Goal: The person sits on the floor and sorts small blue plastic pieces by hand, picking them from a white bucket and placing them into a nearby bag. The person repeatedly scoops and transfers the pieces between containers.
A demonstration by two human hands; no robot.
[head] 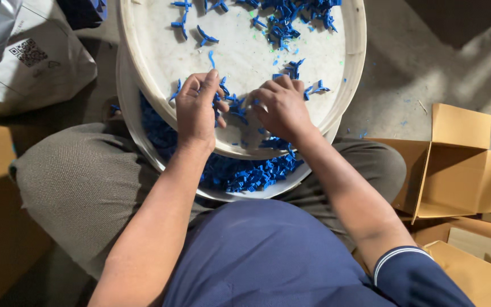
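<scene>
While the white tray (350,62) is being steadied over the white tub (134,122), small blue plastic pieces (231,105) at the tray's near rim are being pinched by the left hand (197,108) and the right hand (282,108), fingers curled together. More blue pieces (245,173) are being held in the tub beneath the tray.

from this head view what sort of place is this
Probably a small workshop or packing floor: both hands, left hand and right hand, sort small blue plastic pieces on a round white tray, with open brown cardboard boxes on bare concrete.
</scene>
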